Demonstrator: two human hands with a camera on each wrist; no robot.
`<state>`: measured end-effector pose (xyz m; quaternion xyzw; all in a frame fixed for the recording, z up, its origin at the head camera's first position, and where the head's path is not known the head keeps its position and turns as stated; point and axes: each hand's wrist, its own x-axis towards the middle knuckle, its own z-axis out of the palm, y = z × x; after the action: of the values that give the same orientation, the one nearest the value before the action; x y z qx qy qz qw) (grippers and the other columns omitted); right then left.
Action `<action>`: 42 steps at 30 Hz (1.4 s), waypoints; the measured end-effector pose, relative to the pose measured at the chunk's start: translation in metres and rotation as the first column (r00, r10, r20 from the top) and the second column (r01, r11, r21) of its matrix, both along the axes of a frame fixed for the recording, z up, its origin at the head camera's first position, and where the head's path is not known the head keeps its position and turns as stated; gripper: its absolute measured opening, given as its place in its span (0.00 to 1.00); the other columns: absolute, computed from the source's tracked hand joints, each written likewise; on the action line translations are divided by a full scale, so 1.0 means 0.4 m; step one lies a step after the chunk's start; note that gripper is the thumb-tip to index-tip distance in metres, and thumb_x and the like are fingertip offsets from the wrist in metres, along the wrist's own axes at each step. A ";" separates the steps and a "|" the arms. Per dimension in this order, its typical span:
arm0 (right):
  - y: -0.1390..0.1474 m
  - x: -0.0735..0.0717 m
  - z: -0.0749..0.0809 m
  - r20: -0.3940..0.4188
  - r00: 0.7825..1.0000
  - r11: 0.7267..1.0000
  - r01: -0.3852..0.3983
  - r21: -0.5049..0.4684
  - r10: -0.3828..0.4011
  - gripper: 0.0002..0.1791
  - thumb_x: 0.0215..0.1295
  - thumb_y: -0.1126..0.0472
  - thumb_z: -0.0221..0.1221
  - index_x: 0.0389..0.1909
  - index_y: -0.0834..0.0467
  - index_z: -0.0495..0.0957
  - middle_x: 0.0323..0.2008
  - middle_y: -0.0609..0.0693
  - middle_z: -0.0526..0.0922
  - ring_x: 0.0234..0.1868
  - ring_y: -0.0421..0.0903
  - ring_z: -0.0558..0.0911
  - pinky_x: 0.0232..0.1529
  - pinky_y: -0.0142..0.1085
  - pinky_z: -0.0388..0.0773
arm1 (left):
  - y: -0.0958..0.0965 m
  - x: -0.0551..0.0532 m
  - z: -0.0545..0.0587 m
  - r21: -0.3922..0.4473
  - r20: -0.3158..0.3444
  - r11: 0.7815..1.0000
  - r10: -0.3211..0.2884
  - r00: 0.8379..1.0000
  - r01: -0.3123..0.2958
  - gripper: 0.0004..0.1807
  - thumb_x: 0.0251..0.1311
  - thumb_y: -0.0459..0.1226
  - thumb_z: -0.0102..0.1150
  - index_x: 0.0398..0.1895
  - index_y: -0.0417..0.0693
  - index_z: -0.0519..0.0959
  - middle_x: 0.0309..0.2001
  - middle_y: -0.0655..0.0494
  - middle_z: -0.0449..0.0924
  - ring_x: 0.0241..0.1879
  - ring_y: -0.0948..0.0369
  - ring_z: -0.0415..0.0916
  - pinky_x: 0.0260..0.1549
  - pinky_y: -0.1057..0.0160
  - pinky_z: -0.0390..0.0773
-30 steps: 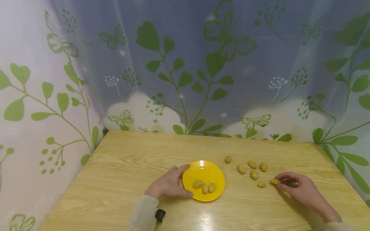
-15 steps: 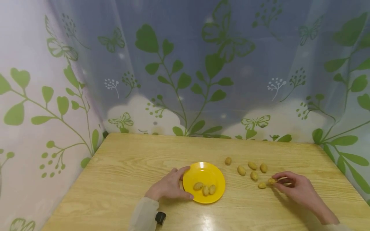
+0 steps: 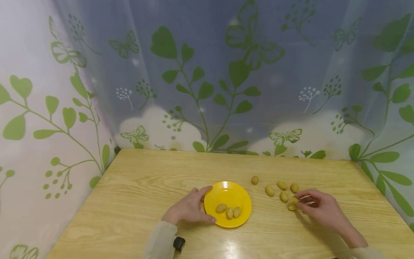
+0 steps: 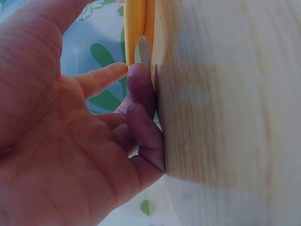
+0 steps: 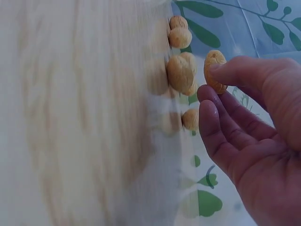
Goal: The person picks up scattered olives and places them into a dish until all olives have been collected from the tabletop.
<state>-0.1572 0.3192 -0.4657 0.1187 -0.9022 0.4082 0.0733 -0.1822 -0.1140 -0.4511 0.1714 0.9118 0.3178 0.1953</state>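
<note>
On the yellow plate (image 3: pixel 231 192) lie 3 small, wrinkled, yellow-brown ovals that look like dried dates (image 3: pixel 229 213). My left hand (image 3: pixel 191 207) grips the plate's left side, its thumb at the near rim. My right hand (image 3: pixel 325 210) pinches another date (image 5: pixel 215 70) between thumb and fingers, just above the tabletop. In the head view the held date overlaps a date lying on the table (image 3: pixel 291 207). Several more loose dates (image 3: pixel 269 190) lie between the plate and the right hand.
The wooden table (image 3: pixel 155 169) ends at a back edge against a printed curtain (image 3: pixel 207 118). One date (image 3: pixel 254 180) sits apart, nearest the plate's far right side. A black wrist strap piece (image 3: pixel 179 244) shows by the left sleeve.
My right hand has moved left with the pinched date, from the outer right of the loose ones to just over them. The left hand and plate have stayed put.
</note>
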 end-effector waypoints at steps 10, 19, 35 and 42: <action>-0.033 0.000 0.012 0.005 1.000 1.000 -0.023 -0.018 0.023 0.11 0.61 0.68 0.69 0.45 0.58 0.85 0.43 0.58 0.88 0.37 0.27 0.83 0.33 0.31 0.84 | -0.001 0.001 0.000 0.001 0.004 1.000 0.000 1.000 0.000 0.59 0.45 0.54 0.79 0.80 0.56 0.58 0.54 0.51 0.72 0.50 0.58 0.72 0.56 0.46 0.76; -0.054 -0.009 0.004 -0.014 0.999 0.998 -0.048 -0.037 0.047 0.13 0.59 0.70 0.71 0.45 0.59 0.85 0.42 0.58 0.88 0.37 0.28 0.83 0.34 0.30 0.84 | 0.000 0.002 0.002 -0.001 0.003 1.000 0.001 1.000 -0.001 0.59 0.44 0.54 0.79 0.80 0.57 0.58 0.54 0.51 0.71 0.49 0.58 0.72 0.55 0.46 0.76; -0.105 -0.023 0.011 0.027 0.992 0.987 -0.119 -0.108 0.122 0.12 0.60 0.69 0.70 0.44 0.61 0.85 0.40 0.57 0.88 0.37 0.31 0.84 0.35 0.31 0.84 | 0.000 -0.002 -0.002 0.010 -0.009 1.000 0.000 1.000 0.000 0.59 0.44 0.54 0.79 0.80 0.56 0.58 0.51 0.53 0.71 0.47 0.59 0.71 0.51 0.51 0.77; -0.132 -0.026 0.009 0.031 0.993 0.990 -0.107 -0.087 0.110 0.11 0.59 0.68 0.71 0.43 0.59 0.85 0.38 0.54 0.88 0.36 0.31 0.84 0.35 0.32 0.84 | 0.000 0.001 0.000 0.005 -0.001 1.000 0.004 1.000 -0.004 0.59 0.44 0.54 0.80 0.80 0.56 0.58 0.51 0.53 0.71 0.47 0.59 0.72 0.52 0.50 0.77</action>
<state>-0.1678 0.2665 -0.4620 0.1572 -0.8773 0.4517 0.0397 -0.1819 -0.1140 -0.4510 0.1703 0.9114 0.3204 0.1939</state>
